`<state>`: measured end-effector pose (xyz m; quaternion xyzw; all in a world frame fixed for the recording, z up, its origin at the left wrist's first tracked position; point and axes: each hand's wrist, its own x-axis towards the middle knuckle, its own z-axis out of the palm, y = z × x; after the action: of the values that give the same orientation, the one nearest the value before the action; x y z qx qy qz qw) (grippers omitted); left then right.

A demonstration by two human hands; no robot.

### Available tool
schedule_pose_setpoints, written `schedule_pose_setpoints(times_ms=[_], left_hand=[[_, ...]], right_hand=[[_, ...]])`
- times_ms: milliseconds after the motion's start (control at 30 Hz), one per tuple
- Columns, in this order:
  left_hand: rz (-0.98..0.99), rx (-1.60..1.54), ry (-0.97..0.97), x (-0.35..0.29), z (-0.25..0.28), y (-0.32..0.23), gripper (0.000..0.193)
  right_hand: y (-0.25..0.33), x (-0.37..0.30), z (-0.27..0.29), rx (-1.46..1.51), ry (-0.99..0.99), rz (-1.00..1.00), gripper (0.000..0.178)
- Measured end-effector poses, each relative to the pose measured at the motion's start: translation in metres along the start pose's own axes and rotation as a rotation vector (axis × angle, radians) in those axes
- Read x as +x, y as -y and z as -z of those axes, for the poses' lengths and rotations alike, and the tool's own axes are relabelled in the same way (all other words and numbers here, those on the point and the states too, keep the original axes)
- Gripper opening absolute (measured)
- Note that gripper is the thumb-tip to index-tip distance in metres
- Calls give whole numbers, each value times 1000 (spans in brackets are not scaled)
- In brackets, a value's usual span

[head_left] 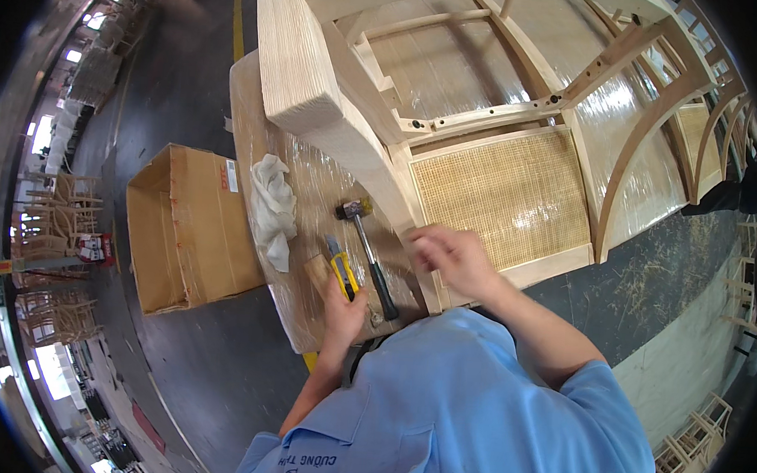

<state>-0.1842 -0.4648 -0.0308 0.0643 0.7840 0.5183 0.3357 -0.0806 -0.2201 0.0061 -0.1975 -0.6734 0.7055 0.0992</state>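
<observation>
My left hand (344,313) is closed around the lower end of a yellow utility knife (342,267), its blade end pointing away from me over the bench. Beside the knife lies a small wooden block (318,270). A hammer (367,249) with a dark grip rests just to the right of that hand. My right hand (456,258) is at the near edge of a pale wooden chair frame (373,169). Its fingers are curled together and slightly blurred; what they hold, if anything, is hidden. Right of the frame edge sits a woven cane panel (505,192).
The bench (309,169) is covered in clear plastic film. A crumpled white cloth (272,205) lies on its left side. An open cardboard box (216,228) stands to the left. Curved chair parts (645,135) extend to the right, and stacked chairs (53,314) line the far left.
</observation>
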Motion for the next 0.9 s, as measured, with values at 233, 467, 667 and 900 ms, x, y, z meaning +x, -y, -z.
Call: schedule_pose_setpoints(times_ms=[233, 467, 667, 900], left_hand=[[-68, -124, 251, -25, -25, 2, 36], [-21, 292, 679, -54, -99, -9, 41], [-236, 682, 564, -110, -134, 48, 54], [-132, 598, 170, -134, -213, 40, 67]], right_hand=[[-20, -52, 59, -107, -16, -279, 23], [-63, -102, 36, 219, 171, -287, 26], [-87, -159, 130, 337, -196, -440, 29], [-105, -249, 250, 14, -335, -440, 23]])
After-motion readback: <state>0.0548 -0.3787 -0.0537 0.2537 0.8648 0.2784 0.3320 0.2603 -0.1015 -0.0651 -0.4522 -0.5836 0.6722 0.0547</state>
